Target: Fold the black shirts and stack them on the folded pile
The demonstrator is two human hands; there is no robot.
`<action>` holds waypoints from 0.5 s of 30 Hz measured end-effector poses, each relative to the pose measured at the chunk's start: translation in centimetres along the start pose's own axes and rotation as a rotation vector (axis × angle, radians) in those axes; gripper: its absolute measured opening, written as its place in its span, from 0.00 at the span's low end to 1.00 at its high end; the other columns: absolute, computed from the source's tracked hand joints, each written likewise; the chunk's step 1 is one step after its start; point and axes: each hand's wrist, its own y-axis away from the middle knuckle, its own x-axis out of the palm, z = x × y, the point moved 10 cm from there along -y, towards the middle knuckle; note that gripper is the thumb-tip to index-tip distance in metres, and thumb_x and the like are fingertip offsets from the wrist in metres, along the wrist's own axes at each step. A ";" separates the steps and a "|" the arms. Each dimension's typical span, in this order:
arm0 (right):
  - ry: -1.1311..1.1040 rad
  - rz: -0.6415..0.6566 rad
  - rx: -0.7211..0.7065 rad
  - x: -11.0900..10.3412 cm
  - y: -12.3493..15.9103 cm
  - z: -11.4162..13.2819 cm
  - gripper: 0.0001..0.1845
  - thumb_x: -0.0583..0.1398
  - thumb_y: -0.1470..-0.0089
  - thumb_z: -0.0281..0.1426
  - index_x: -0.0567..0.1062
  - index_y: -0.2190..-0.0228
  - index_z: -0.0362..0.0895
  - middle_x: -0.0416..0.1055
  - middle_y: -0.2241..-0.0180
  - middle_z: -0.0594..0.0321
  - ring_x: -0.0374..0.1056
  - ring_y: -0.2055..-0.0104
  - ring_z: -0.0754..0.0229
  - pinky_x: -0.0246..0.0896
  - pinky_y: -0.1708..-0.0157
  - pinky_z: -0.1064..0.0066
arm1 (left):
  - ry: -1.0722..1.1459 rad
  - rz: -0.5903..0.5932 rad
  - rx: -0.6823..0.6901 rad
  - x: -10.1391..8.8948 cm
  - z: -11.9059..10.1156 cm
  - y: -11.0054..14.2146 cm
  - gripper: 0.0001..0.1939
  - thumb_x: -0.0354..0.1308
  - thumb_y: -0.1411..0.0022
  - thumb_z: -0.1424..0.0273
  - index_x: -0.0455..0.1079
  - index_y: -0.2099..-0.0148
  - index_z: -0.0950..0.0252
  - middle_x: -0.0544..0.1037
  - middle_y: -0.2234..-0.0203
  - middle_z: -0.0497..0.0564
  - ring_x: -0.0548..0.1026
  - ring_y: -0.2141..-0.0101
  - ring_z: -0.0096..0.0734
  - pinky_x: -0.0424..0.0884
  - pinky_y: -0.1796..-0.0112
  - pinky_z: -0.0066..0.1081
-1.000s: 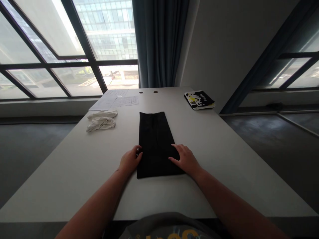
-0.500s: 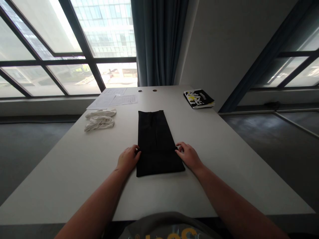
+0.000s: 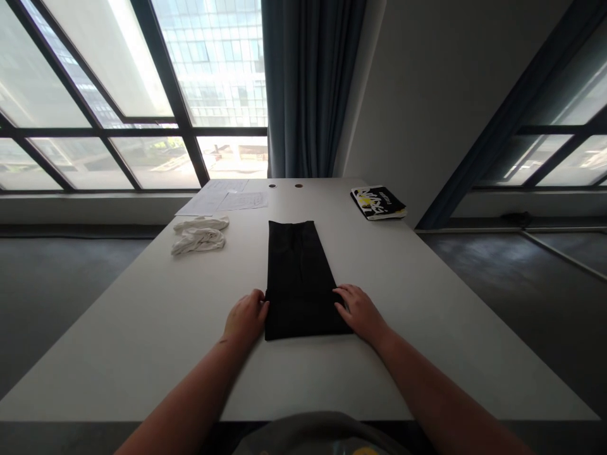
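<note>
The black book (image 3: 393, 211) bears lettering (image 3: 372, 201) too unclear to read.

From here I get bright glare through the window (image 3: 227, 57), a dim wall (image 3: 441, 95), and cloth (image 3: 301, 272) too dark for clear folds.

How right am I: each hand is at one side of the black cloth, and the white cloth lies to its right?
Not quite: in the head view, the white cloth lies left of the black cloth. The left hand and right hand are indeed at the black cloth's sides.
</note>
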 end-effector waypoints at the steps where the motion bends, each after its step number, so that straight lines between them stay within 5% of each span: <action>1: -0.004 0.026 -0.005 0.2 0.6 0.0 0.21 0.56 0.38 0.34 0.74 0.44 0.48 0.70 0.42 0.50 0.65 0.39 0.46 0.61 0.38 0.48 | 0.029 -0.019 0.034 -0.1 0.0 0.5 0.05 0.55 0.31 0.67 0.67 0.54 0.59 0.79 0.60 0.54 0.78 0.55 0.43 0.71 0.53 0.40; 4: -0.036 0.008 -0.008 -0.6 2.4 0.1 0.25 0.55 0.34 0.38 0.68 0.39 0.49 0.63 0.36 0.50 0.60 0.34 0.47 0.60 0.37 0.48 | 0.118 -0.090 0.142 -0.8 0.0 2.4 0.09 0.57 0.32 0.65 0.68 0.52 0.60 0.78 0.53 0.56 0.76 0.51 0.44 0.71 0.48 0.42; 9: -0.023 0.049 -0.058 -1.5 4.4 1.9 0.06 0.58 0.36 0.34 0.75 0.60 0.47 0.73 0.56 0.52 0.69 0.52 0.49 0.66 0.49 0.53 | 0.109 0.008 0.205 -0.2 -0.6 4.9 0.06 0.57 0.32 0.65 0.71 0.56 0.60 0.79 0.63 0.52 0.77 0.60 0.41 0.73 0.55 0.40; 15: 0.041 0.123 -0.015 -1.1 4.2 2.8 0.05 0.60 0.40 0.31 0.75 0.61 0.46 0.73 0.59 0.55 0.69 0.56 0.50 0.64 0.53 0.56 | 0.013 0.083 0.257 0.8 -2.5 5.1 0.13 0.55 0.33 0.70 0.76 0.49 0.58 0.83 0.58 0.54 0.78 0.56 0.44 0.72 0.52 0.44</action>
